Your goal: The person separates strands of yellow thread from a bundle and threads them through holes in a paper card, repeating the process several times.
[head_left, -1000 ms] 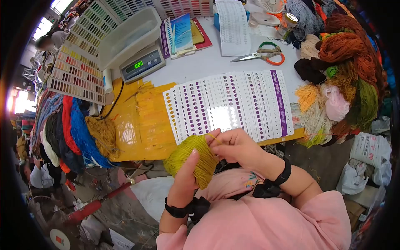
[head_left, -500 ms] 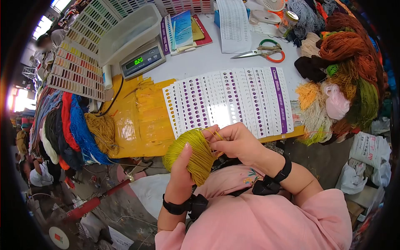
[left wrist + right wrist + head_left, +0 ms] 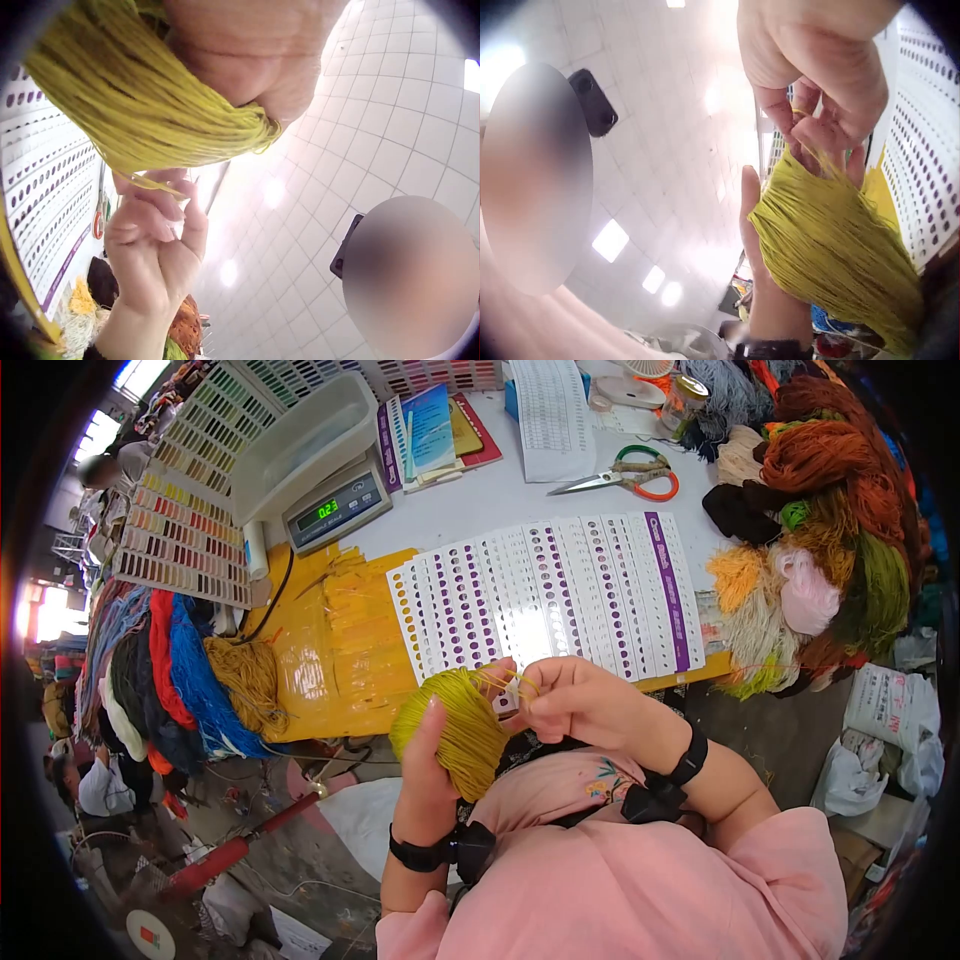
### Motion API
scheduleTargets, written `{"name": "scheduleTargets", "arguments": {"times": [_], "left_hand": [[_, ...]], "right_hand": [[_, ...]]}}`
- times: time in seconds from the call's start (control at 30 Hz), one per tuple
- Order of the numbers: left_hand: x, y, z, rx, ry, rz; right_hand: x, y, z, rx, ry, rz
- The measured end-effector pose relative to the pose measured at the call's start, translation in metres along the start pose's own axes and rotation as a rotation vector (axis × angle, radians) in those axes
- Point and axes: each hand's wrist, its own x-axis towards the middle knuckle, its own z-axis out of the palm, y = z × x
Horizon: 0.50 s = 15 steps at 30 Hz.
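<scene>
A yellow-green skein of thread [image 3: 458,732] is held in my left hand [image 3: 428,768], thumb lying along its near side. My left fingers come out beyond the skein's far right edge, near the other hand. My right hand [image 3: 585,702] pinches a thin strand [image 3: 157,184] drawn out from the skein, thumb against fingertips. In the right wrist view the strands rise from the top of the skein [image 3: 825,240] to the bent fingers. Both hands are above my lap, at the table's front edge.
Behind the hands lies a punched shade card [image 3: 545,600] on the table. Scissors [image 3: 625,478] lie beyond it, with a digital scale [image 3: 340,510] carrying a plastic tub [image 3: 310,445] at left. Coloured skeins [image 3: 840,470] are heaped right; more hanks [image 3: 190,670] hang at left.
My right hand has shifted slightly right, and the strand now loops out between it and the skein. The scale's display has gone from 0.20 to 0.23.
</scene>
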Motion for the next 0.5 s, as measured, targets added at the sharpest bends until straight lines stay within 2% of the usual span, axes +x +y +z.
{"name": "scheduleTargets", "arguments": {"times": [0.1, 0.2, 0.3, 0.4, 0.5], "left_hand": [[-0.001, -0.002, 0.000, -0.030, -0.044, -0.005], [-0.001, -0.002, 0.004, -0.041, -0.034, 0.009], [0.000, -0.004, 0.001, 0.000, -0.072, -0.026], [0.001, -0.003, 0.003, 0.003, -0.060, -0.018], [0.002, 0.001, 0.003, -0.099, -0.074, -0.009]], "right_hand": [[0.001, -0.003, 0.013, 0.029, 0.229, -0.048], [0.001, -0.005, 0.002, 0.042, 0.216, -0.018], [0.006, 0.001, 0.018, -0.348, 0.345, 0.030], [0.008, 0.001, 0.024, -0.386, 0.384, -0.007], [0.006, 0.000, 0.021, -0.233, 0.367, -0.025]]}}
